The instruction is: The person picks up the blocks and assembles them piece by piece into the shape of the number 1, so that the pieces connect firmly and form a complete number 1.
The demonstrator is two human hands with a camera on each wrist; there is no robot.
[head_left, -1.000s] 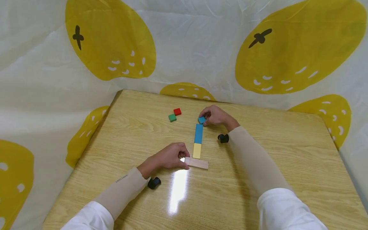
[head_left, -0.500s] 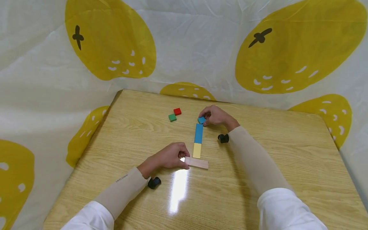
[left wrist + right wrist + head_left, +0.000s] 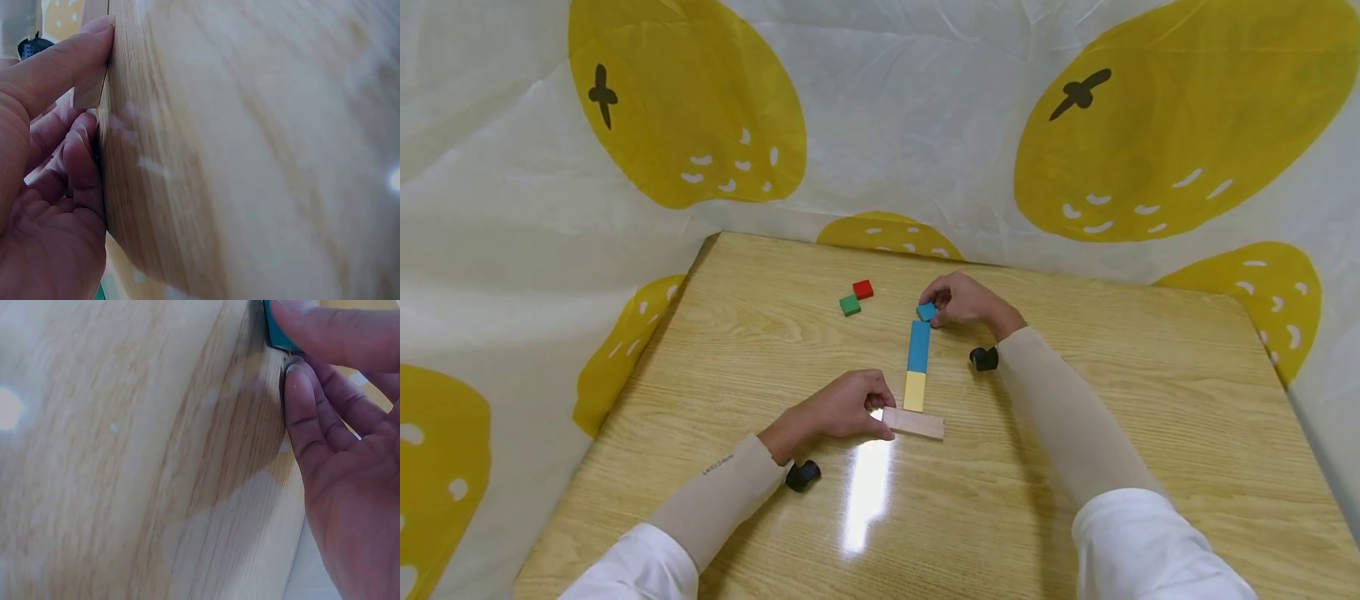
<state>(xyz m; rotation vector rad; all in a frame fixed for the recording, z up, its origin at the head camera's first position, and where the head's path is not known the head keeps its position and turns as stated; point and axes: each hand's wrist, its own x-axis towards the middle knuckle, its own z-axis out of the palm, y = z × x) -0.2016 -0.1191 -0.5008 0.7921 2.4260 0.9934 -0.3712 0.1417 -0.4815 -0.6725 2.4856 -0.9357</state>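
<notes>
My left hand pinches the left end of a plain wooden block, which lies crosswise on the table. In the left wrist view the thumb presses one side of that plain block. Beyond it a yellow block and a long blue block lie end to end in a line. At the far end of this line, my right hand pinches a small blue block, set at an angle. The right wrist view shows only a corner of the small blue block by the thumb.
A red block and a green block lie corner to corner, left of the right hand. The wooden table meets a lemon-printed curtain at the back. Each wrist carries a black camera.
</notes>
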